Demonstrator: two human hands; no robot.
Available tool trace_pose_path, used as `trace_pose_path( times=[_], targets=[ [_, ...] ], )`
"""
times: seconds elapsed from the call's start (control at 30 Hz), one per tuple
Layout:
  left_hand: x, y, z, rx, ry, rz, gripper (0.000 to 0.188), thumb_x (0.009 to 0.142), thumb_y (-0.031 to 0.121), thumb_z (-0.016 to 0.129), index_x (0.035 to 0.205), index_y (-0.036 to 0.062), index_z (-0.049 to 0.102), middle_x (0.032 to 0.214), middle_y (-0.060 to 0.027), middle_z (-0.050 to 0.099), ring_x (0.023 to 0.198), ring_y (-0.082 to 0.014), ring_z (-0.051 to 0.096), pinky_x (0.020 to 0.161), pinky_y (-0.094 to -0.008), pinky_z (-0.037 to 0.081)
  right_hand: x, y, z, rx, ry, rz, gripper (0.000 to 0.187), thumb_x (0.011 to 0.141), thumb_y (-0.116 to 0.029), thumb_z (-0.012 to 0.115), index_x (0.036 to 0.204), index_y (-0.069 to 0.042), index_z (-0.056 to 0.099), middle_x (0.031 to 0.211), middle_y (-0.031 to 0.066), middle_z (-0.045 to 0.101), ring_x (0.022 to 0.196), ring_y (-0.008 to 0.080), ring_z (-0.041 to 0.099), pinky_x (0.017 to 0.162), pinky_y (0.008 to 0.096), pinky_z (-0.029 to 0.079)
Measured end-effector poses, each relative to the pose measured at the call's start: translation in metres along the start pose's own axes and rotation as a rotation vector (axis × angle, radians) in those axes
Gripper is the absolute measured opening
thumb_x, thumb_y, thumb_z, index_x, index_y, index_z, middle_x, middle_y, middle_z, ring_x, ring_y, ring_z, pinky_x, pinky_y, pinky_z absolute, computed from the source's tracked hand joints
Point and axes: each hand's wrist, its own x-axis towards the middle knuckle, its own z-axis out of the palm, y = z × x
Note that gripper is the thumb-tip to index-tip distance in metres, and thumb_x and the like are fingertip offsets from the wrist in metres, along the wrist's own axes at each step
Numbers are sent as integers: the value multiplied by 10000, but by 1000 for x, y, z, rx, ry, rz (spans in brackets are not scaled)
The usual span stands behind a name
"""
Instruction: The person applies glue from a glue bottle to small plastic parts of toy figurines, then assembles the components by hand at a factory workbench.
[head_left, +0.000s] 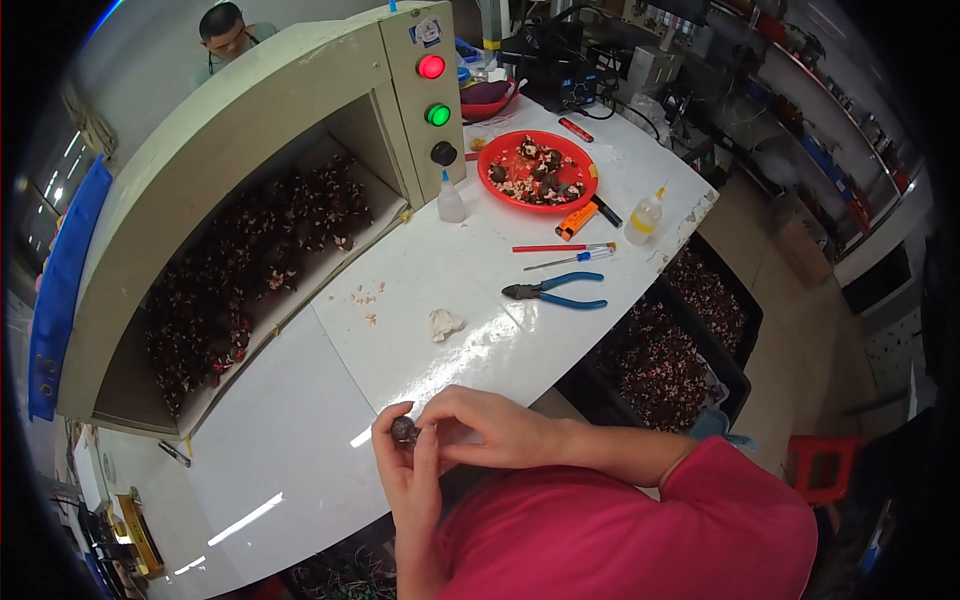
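A small dark, rounded piece [403,428] with a shiny top is pinched between the thumb and fingers of my left hand [407,480], just over the table's near edge. My right hand [482,428] comes in from the right. Its fingers are closed with the tips against the right side of the piece. Whatever those tips may pinch is too small and covered to make out. Beyond my hands a crumpled white tissue [445,324] lies on the white table [270,420]. Side cutters with blue handles [560,290] rest farther right, apart from both hands.
A beige machine [250,110] holds a heap of dark and pale small parts [250,270]. A red tray [537,203] carries similar parts. Near it are a screwdriver [565,259], an orange packet [577,221] and two squeeze bottles [644,217]. Black bins [655,350] stand below right. Another person [228,38] is behind.
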Motion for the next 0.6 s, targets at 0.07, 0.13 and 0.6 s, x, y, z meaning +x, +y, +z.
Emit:
trace_pose_path(
  times=[0.07, 0.13, 0.6],
  targets=[
    [-2, -3, -11, -12, -5, -17, 376, 858, 33, 545, 1207, 53, 407, 886, 4, 433, 756, -42, 427, 628, -167, 363, 3, -13, -23, -286, -35, -152, 269, 798, -77, 645, 1031, -30, 519, 954, 104, 548, 825, 200, 568, 721, 299, 477],
    [-2, -6, -15, -33, 8, -27, 372, 854, 20, 543, 1200, 53, 412, 871, 9, 424, 742, -39, 417, 614, -165, 356, 5, -20, -47, -359, 143, -109, 253, 789, -78, 662, 1009, -25, 549, 984, 108, 557, 837, 207, 573, 738, 291, 478],
    [-13, -7, -48, 44, -83, 70, 444, 843, 77, 624, 1246, 39, 443, 863, -16, 493, 745, -61, 505, 650, -185, 426, 136, 63, -112, -650, 318, 197, 506, 802, -311, 657, 1134, 44, 514, 1057, 149, 557, 887, 215, 564, 764, 327, 466]
  ],
)
